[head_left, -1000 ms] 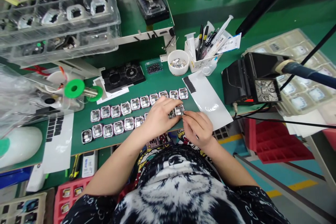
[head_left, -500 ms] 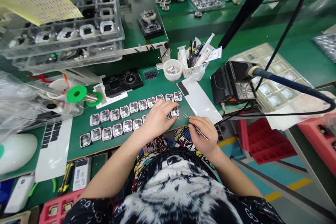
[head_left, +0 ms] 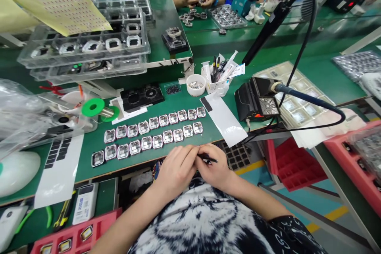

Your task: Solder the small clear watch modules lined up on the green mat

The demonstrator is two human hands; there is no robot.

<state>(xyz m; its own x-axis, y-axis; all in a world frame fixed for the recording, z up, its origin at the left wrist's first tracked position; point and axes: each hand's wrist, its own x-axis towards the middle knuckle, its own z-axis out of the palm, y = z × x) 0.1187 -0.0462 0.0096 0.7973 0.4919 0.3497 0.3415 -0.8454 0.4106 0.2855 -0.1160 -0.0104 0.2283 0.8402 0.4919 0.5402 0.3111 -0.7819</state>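
Note:
Both of my hands meet at the table's front edge, close to my shirt. My left hand (head_left: 178, 168) has its fingers bent together; whatever they may pinch is hidden. In my right hand (head_left: 214, 166) is a thin dark tool (head_left: 208, 158), gripped between thumb and fingers, its tip hidden by the left fingers. Beyond the hands, two rows of small square metal-rimmed cases lie on the green table (head_left: 125, 105). The right end of the front row is a case (head_left: 197, 127), and the back row ends at another case (head_left: 201, 112).
A white sheet (head_left: 228, 121) and black soldering station (head_left: 253, 99) lie to the right. Behind stand a white bowl (head_left: 195, 85) and pen holder (head_left: 220, 85). A green spool (head_left: 93, 107) and stacked clear trays (head_left: 89, 57) are left. People in blue work across the table.
My left hand has left the cases and come back toward my body. My right hand has moved down and left to meet it. The view has tilted up, showing more of the people opposite.

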